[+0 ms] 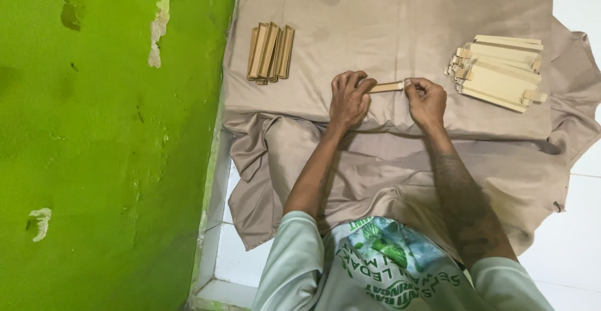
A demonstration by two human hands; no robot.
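Both hands hold one small flat cardboard strip between them, just above a beige cloth. My left hand grips its left end with fingers curled over it. My right hand pinches its right end. To the right lies a loose pile of flat cardboard pieces, close to my right hand. Further away on the left, a neat bundle of folded cardboard pieces stands on edge.
The cloth covers a raised surface and hangs down over its front edge. A green wall with peeling paint fills the left side. White floor tiles show at the right and below.
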